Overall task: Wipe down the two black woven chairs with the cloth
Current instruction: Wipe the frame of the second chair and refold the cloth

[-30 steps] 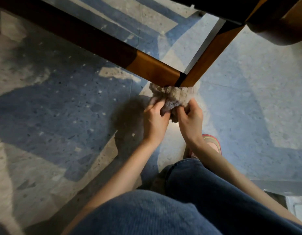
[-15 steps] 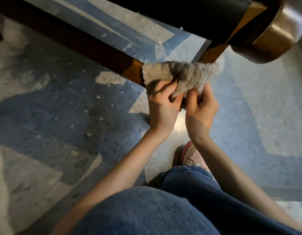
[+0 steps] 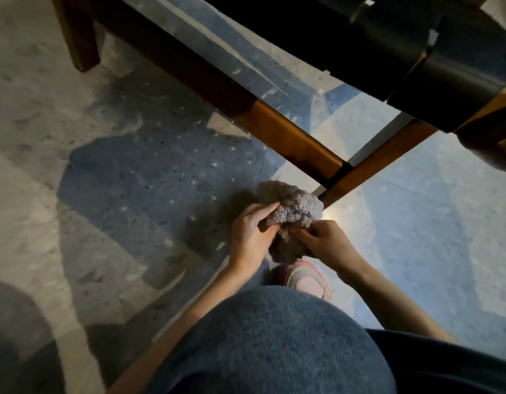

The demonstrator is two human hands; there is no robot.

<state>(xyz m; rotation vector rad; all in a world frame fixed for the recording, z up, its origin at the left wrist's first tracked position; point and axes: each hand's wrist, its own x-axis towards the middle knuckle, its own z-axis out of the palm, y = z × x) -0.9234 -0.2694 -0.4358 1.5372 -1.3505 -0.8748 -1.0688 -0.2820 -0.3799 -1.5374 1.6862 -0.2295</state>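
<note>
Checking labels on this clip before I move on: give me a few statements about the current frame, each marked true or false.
1. The left hand and the right hand both grip the cloth. True.
2. Black straps wrap over the chair's wooden frame. True.
3. The cloth is spread flat across the straps. False: it is bunched up, low down beside the foot of the wooden chair leg.
4. The person is barefoot. False: a pink-trimmed shoe shows just below the hands.
</note>
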